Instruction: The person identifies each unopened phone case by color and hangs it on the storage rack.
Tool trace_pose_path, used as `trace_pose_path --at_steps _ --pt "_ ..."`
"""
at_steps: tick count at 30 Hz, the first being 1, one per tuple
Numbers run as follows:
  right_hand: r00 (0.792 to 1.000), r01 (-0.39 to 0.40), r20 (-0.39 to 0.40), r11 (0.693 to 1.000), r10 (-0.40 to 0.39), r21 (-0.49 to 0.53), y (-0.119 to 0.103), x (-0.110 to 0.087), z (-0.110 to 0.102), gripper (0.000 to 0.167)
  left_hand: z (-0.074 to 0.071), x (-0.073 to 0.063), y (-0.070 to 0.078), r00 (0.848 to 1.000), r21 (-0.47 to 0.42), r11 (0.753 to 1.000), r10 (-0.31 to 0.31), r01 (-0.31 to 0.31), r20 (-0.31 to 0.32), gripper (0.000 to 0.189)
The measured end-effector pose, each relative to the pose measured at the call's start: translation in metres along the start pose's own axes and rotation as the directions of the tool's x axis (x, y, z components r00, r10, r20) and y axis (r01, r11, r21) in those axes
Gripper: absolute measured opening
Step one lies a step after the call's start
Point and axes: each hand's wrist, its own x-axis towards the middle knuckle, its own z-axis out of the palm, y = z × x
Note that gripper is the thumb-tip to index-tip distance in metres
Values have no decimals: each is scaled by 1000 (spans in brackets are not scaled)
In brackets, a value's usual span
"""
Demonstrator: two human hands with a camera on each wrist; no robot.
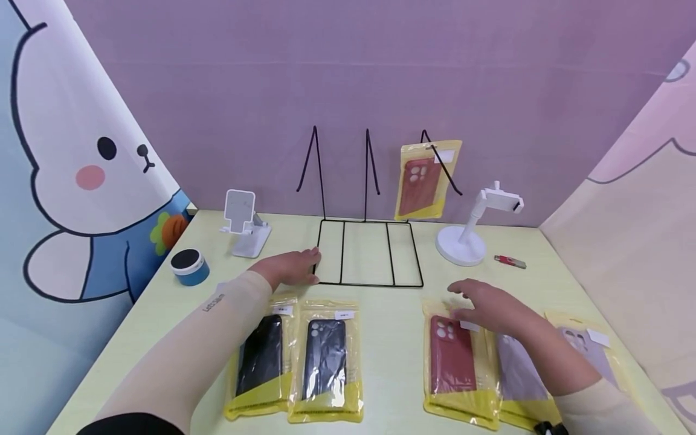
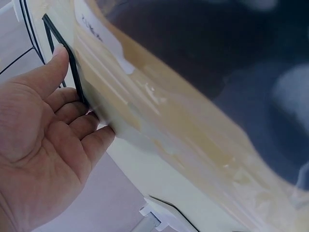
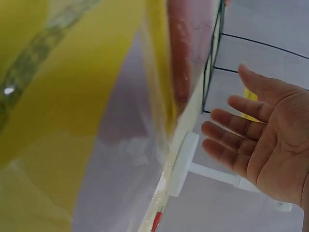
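My left hand [image 1: 290, 267] holds the left side of a black wire display rack [image 1: 368, 284], thumb and fingers at its bar. From the rack's right prong hangs a clear-and-yellow pouch with a dark red phone case [image 1: 421, 187]. My right hand [image 1: 486, 305] has loosely spread fingers and holds nothing, over the top of another pouched red phone case [image 1: 452, 359]. Beside that lies a pouched lilac phone case [image 1: 519, 368], partly hidden by the right forearm. Two pouched black phone cases [image 1: 325, 356] lie near the left forearm, which overlaps one.
A white folding phone stand [image 1: 239, 211] and a blue round jar [image 1: 190, 267] stand at the left. Right of the rack are a white round-based phone holder [image 1: 461, 244] and a red USB stick [image 1: 510, 261]. Another pouched lilac case [image 1: 589, 345] lies far right. A purple cloth backdrop rises behind.
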Motion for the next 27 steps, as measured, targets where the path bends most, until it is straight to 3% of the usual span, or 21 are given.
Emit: trace_pose_path --at_steps 10,19,27 --pt "994 21 106 990 -7 -137 0 13 17 37 -2 -4 5 1000 -28 1000 4 -4 8 74" --pt "992 102 94 984 -89 -144 1 19 14 9 -1 -3 5 1000 -25 1000 1 -1 5 74" --pt "991 134 50 974 -127 -180 9 26 14 21 -1 -2 3 1000 -15 1000 1 -1 14 75"
